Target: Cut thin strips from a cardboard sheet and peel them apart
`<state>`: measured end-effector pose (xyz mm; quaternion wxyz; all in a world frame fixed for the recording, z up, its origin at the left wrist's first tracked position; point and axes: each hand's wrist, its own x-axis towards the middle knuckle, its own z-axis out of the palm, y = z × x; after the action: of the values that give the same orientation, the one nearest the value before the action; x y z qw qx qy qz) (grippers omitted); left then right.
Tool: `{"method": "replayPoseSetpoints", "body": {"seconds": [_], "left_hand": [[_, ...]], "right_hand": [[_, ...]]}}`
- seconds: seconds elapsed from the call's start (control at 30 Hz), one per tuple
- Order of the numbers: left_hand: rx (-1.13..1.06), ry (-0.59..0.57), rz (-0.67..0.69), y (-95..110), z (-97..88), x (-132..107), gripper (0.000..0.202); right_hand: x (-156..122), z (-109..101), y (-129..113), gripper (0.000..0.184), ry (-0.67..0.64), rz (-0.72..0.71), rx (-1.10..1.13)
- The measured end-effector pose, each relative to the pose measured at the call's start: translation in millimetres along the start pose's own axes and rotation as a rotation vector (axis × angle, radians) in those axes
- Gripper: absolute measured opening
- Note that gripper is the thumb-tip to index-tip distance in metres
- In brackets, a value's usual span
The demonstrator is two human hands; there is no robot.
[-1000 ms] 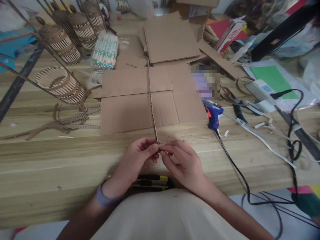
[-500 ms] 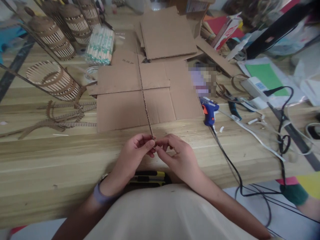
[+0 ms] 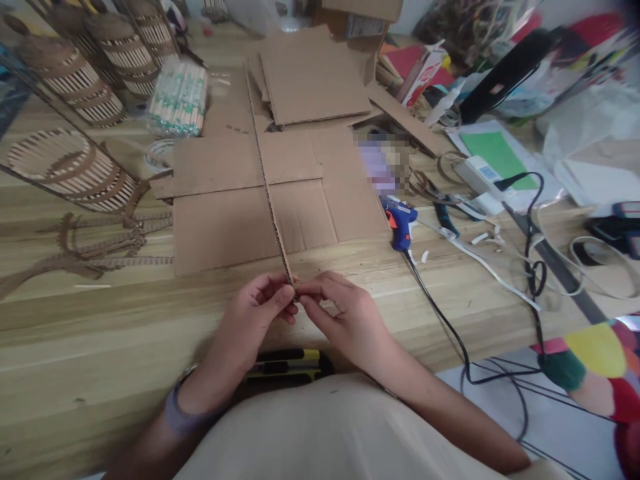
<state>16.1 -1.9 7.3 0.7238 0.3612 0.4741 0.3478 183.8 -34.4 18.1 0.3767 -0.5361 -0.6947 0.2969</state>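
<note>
A long thin corrugated cardboard strip [image 3: 267,187] runs edge-on from my hands away across the table. My left hand [image 3: 253,320] pinches its near end with thumb and forefinger. From the other side my right hand [image 3: 340,320] pinches the same end, fingertips touching the left hand's. Beneath the strip lies a flattened cardboard sheet [image 3: 225,220]. A yellow and black utility knife [image 3: 287,363] rests on the wooden table [image 3: 100,347] just under my wrists.
A blue glue gun [image 3: 400,223] with a black cord [image 3: 445,313] lies to the right. Slatted cardboard baskets [image 3: 65,167] and cut cardboard strips [image 3: 100,247] sit at left. More cardboard sheets [image 3: 313,80], a skewer pack [image 3: 177,100], a power strip [image 3: 483,180] and clutter lie behind.
Both hands keep their pinch on the strip's end. The view has swung right, so the table's contents sit further left in the picture, and the strip leans more to the left.
</note>
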Motion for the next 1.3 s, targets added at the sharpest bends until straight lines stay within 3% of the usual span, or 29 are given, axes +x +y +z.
{"method": "replayPoseSetpoints", "body": {"seconds": [0.4, 0.77, 0.93, 1.03, 1.17, 1.3], "left_hand": [[0.086, 0.047, 0.06, -2, 1.8, -1, 0.034], [0.129, 0.028, 0.028, -8, 1.9, 1, 0.035], [0.119, -0.005, 0.037, -8, 1.9, -1, 0.034], [0.262, -0.013, 0.083, -4, 1.1, -5, 0.033], [0.667, 0.024, 0.282, 5, -0.5, -14, 0.026], [0.888, 0.036, 0.425, 8, -3.1, -19, 0.022]], "right_hand": [[0, 6, 2, 0.015, 0.033, 0.018, -0.053], [-7, 10, 9, 0.017, 0.039, -0.208, -0.498], [-6, 11, 13, 0.017, 0.037, -0.285, -0.572], [-5, 10, 13, 0.016, 0.048, -0.311, -0.592], [-3, 9, 12, 0.015, 0.048, -0.343, -0.586], [-1, 7, 10, 0.015, 0.043, -0.356, -0.531]]}}
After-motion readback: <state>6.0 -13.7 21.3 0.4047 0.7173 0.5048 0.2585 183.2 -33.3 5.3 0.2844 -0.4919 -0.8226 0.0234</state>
